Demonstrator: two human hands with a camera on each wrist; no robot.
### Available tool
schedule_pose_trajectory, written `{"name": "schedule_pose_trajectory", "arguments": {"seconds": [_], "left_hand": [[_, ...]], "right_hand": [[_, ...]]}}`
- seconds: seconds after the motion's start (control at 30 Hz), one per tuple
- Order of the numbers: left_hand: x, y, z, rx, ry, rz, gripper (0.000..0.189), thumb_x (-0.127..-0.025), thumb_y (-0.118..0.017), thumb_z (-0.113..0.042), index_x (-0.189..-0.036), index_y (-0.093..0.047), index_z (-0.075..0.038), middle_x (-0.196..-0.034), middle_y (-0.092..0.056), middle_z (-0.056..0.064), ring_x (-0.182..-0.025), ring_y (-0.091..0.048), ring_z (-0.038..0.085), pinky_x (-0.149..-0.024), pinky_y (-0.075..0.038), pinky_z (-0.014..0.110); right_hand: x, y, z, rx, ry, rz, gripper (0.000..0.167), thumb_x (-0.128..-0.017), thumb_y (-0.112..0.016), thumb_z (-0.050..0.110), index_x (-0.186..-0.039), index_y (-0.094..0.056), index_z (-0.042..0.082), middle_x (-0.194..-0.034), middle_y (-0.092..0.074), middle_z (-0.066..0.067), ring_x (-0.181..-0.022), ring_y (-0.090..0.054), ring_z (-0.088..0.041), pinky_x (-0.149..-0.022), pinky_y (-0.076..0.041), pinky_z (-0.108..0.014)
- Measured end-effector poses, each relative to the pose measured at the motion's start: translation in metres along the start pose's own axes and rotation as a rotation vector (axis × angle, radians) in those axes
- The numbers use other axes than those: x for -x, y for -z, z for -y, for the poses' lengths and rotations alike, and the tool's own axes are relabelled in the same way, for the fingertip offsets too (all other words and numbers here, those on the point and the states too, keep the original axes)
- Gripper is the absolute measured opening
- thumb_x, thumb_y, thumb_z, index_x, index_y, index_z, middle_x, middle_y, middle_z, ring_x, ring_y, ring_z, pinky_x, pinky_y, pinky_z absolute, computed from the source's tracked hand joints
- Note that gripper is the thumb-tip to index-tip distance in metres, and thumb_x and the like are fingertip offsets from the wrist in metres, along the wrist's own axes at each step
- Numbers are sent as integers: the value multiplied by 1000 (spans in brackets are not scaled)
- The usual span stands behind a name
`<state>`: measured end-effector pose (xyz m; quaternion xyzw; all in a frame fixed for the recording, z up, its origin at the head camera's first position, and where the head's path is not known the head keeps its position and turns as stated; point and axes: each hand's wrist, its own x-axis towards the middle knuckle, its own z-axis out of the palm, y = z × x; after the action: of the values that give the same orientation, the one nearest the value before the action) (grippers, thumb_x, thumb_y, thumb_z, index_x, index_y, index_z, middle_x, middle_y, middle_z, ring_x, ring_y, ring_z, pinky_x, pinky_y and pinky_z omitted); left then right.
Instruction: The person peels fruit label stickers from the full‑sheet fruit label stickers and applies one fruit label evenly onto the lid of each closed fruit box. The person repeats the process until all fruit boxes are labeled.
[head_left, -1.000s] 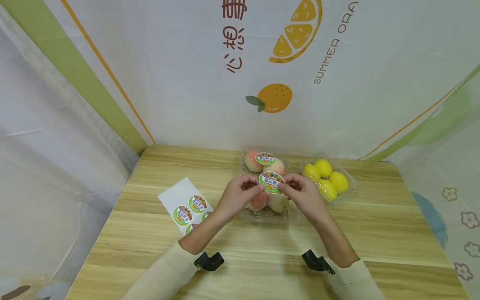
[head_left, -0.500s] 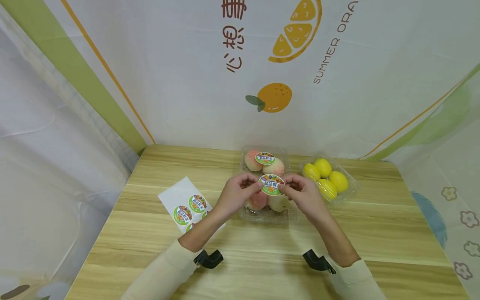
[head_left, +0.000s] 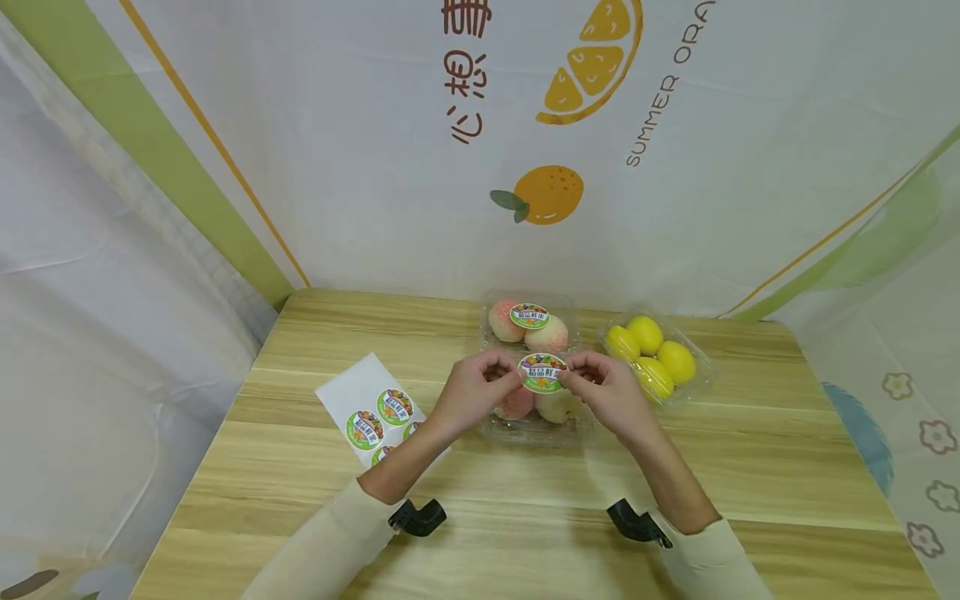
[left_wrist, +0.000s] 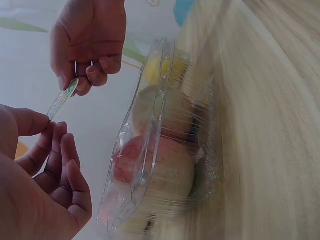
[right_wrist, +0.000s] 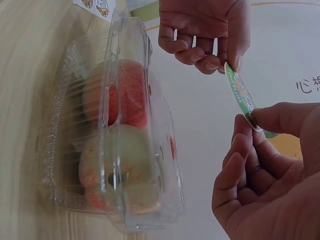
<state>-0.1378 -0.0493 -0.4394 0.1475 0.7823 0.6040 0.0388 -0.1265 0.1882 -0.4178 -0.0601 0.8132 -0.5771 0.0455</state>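
Note:
Between both hands is a round fruit sticker with a green rim and printed fruit. My left hand pinches its left edge with thumb and forefinger. On the opposite edge my right hand pinches it the same way. Both wrist views show the sticker held above a clear plastic box, apart from its lid. Peaches fill that box, partly hidden by the hands in the head view. Another sticker lies over the far peaches, on the box's lid.
A white sheet with several fruit stickers lies to the left, partly under the left forearm. At the right stands a clear box of yellow fruit. A printed curtain hangs behind the wooden table.
The held sticker has come slightly lower and tipped a little, staying between both hands. The hands have hardly moved. Boxes and sticker sheet are where they were.

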Motion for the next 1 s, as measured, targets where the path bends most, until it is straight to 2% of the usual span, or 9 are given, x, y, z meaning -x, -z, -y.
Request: {"name": "schedule_pose_trajectory", "arguments": {"seconds": [0.2,0.33,0.47,0.6,0.8,0.83,1.0], "left_hand": [[0,-1,2,-50,-3,7,9,-103,-74,-13,-95,-77,-8,-83,-71,-3,-73,-62,10,-63,-50,25],[1,-2,3,-99,-11,12,11,-103,-72,-14,-94,-77,-11,-82,-72,-4,-72,-63,9,-62,-50,26],[0,-3,6,-172,-36,7,12,-102,-71,-14,-92,-77,-13,-82,-72,-6,-72,-63,7,-64,-51,26],[0,-5,6,-261,-36,5,12,-101,-70,-17,-91,-77,-15,-83,-73,-7,-72,-63,6,-66,-52,28],[0,-6,6,-356,-22,28,13,-102,-70,-23,-94,-78,-15,-78,-70,-10,-64,-59,5,-59,-47,26],[-5,-9,24,-369,-48,24,15,-103,-70,-26,-96,-78,-16,-77,-69,-10,-62,-57,5,-56,-45,26],[-7,-10,30,-390,-73,28,14,-101,-70,-25,-92,-77,-16,-69,-64,-12,-55,-50,4,-50,-37,25]], "right_hand": [[0,0,-5,74,-9,-10,17,-104,-75,13,-109,-76,-3,-94,-72,-9,-83,-61,-22,-68,-49,-26],[-1,-1,-7,149,26,-26,14,-103,-77,12,-104,-77,-1,-88,-72,-10,-77,-60,-21,-64,-48,-27],[-1,-3,-9,213,70,-40,12,-101,-79,12,-100,-78,0,-83,-72,-6,-71,-59,-18,-60,-47,-26],[0,-4,-11,253,73,-50,12,-100,-81,12,-99,-77,0,-81,-71,-4,-70,-59,-17,-59,-48,-26],[-1,-7,-14,319,68,-61,13,-97,-84,14,-95,-77,3,-83,-72,-2,-73,-63,-16,-62,-51,-26],[-1,-8,-15,325,69,-60,13,-97,-85,14,-95,-77,3,-83,-73,-2,-73,-64,-16,-62,-51,-26],[-3,-10,-17,349,79,-51,13,-94,-86,12,-92,-77,4,-80,-73,-1,-70,-64,-14,-59,-51,-25]]}}
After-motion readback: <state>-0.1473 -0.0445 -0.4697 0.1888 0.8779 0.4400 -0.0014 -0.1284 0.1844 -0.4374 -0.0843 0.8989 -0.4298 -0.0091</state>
